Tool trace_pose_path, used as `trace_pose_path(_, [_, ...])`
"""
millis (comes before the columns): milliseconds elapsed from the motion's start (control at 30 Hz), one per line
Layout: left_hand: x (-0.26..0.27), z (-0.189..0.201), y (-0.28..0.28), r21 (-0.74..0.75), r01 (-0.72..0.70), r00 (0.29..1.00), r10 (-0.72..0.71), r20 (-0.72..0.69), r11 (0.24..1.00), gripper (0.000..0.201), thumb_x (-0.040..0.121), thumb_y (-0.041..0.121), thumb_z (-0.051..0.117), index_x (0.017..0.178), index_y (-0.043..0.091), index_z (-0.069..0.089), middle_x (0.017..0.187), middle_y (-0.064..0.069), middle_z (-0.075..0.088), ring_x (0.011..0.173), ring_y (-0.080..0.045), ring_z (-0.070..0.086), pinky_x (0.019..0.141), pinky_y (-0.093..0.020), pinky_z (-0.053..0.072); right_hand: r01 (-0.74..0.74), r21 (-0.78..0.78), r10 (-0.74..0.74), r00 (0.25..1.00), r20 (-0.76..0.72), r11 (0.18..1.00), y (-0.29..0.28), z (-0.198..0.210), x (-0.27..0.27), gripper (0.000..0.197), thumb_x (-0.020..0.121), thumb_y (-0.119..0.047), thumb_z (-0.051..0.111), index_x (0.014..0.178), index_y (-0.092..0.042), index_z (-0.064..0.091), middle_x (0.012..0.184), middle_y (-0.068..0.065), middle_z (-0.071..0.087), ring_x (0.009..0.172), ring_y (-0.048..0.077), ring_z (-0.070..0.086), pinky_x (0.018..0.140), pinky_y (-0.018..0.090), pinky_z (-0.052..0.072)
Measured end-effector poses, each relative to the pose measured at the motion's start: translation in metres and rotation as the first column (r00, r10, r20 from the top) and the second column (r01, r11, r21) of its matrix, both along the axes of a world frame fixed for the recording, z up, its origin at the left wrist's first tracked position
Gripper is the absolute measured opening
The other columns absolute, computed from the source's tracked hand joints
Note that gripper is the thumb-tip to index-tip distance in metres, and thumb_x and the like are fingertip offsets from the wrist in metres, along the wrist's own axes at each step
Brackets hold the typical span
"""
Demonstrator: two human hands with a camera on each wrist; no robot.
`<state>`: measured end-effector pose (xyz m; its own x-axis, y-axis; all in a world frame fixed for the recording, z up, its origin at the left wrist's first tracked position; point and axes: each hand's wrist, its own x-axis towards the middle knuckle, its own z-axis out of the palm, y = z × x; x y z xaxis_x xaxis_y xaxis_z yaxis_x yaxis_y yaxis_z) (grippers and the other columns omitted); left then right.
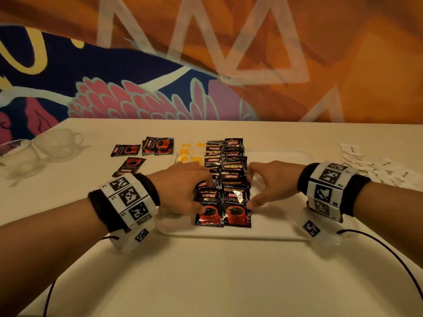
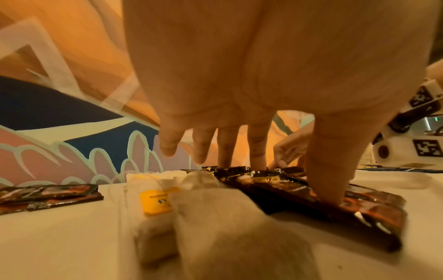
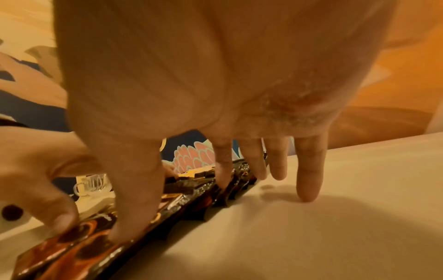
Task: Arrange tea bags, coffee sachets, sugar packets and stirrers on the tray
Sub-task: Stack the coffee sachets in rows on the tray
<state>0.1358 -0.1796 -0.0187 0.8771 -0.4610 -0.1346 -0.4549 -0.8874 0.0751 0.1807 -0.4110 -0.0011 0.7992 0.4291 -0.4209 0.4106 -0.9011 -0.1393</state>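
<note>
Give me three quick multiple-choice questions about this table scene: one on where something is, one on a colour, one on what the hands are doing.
1. Where do the tea bags lie?
A. left of the sachet rows
B. right of the rows
C. inside a glass cup

2. What colour are the tea bag tags?
A. green
B. yellow
C. blue

3. What are the hands doing?
A. lifting the tray
B. both holding a cup
C. pressing straight fingers against the sachet rows from both sides

Answers:
1. A: in the head view the tea bags sit just left of the coffee sachets on the tray.
2. B: the left wrist view shows a yellow tag close up.
3. C: the left hand touches the left side of the rows and the right hand the right side, and neither is curled round anything.
</note>
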Motion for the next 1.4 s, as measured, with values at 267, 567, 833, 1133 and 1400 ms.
trace_pose_path(267, [0.006,0.000,-0.003,-0.063,-0.043,0.998,0.040,-0.052,0.997,0.050,0.078,0.043,0.070,0.121,0.028,0.048,0.111,0.006,0.049,0.104,-0.011,0.040,0.100,-0.037,0.036,0.036,0.080,-0.032,0.998,-0.046,0.996,0.007,0.000,0.004,0.055,0.073,-0.053,0.074,0.108,-0.027,0.041,0.108,-0.002,0.058,0.089,0.017,0.055,0.074,0.030,0.045])
trace_pose_path(567, [0.020,0.011,0.015,-0.142,-0.206,0.977,0.213,0.034,0.968,0.038,0.089,0.030,0.059,0.125,0.024,0.047,0.125,0.002,0.053,0.107,-0.016,0.048,0.085,-0.028,0.038,0.215,0.278,-0.213,0.976,-0.036,0.936,0.015,0.002,0.020,0.058,0.084,-0.017,0.061,0.133,-0.023,0.030,0.129,0.012,0.056,0.111,0.027,0.058,0.096,0.044,0.049])
trace_pose_path(833, [0.053,0.030,0.104,-0.127,-0.638,0.755,0.649,0.091,0.760,0.044,0.086,0.036,0.065,0.124,0.017,0.052,0.127,-0.008,0.057,0.109,-0.026,0.054,0.092,-0.036,0.046,0.162,0.256,-0.190,0.978,0.088,0.953,0.017,0.012,0.027,0.058,0.086,-0.029,0.065,0.134,-0.025,0.032,0.128,0.008,0.055,0.106,0.025,0.057,0.090,0.036,0.049])
trace_pose_path(1133, [0.073,0.001,0.165,0.118,-0.701,0.693,0.711,-0.123,0.704,0.093,0.060,0.068,0.075,0.133,0.021,0.040,0.134,-0.002,0.053,0.114,-0.025,0.053,0.099,-0.038,0.039,0.017,0.249,-0.068,0.978,0.196,0.968,0.041,0.017,0.031,0.043,0.088,-0.038,0.064,0.123,-0.026,0.042,0.122,0.004,0.057,0.103,0.021,0.056,0.088,0.032,0.050])
trace_pose_path(1400, [0.081,0.004,0.174,0.310,-0.684,0.680,0.731,-0.058,0.661,0.072,0.074,0.058,0.070,0.128,0.016,0.044,0.122,-0.006,0.056,0.107,-0.024,0.056,0.092,-0.037,0.047,-0.022,0.279,-0.032,0.981,0.190,0.960,0.053,0.012,0.040,0.041,0.084,-0.045,0.066,0.117,-0.029,0.047,0.122,0.000,0.057,0.104,0.019,0.056,0.090,0.032,0.049])
